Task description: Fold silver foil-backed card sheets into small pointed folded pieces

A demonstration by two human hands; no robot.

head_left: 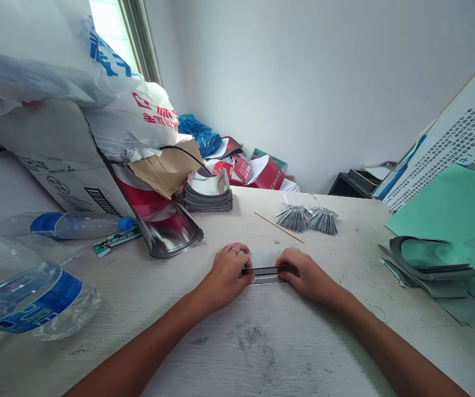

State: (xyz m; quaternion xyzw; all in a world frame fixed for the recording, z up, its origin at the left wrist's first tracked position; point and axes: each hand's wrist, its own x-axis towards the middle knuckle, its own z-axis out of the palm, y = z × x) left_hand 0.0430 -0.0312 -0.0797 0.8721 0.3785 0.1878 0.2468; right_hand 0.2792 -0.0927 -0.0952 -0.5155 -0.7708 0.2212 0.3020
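Observation:
Between my hands, low over the white table (258, 353), is a dark grey strip (265, 271) with a lighter lower edge; it looks like a thin folded sheet. My left hand (231, 274) pinches its left end, and a ring shows on one finger. At the right end, my right hand (301, 272) grips the strip with thumb and bent fingers. Beyond the hands lie a thin wooden stick (279, 227) and two fanned bundles of thin grey pieces (292, 219). The fingertips partly hide both ends of the strip.
On the left are a large plastic bottle (34, 292), a smaller bottle (84, 225), a carton (68, 160) and a curved shiny sheet (171, 231). A stack of curved grey pieces (208, 194) stands behind. Grey sheets (427, 262) and a green board (460, 220) are at right.

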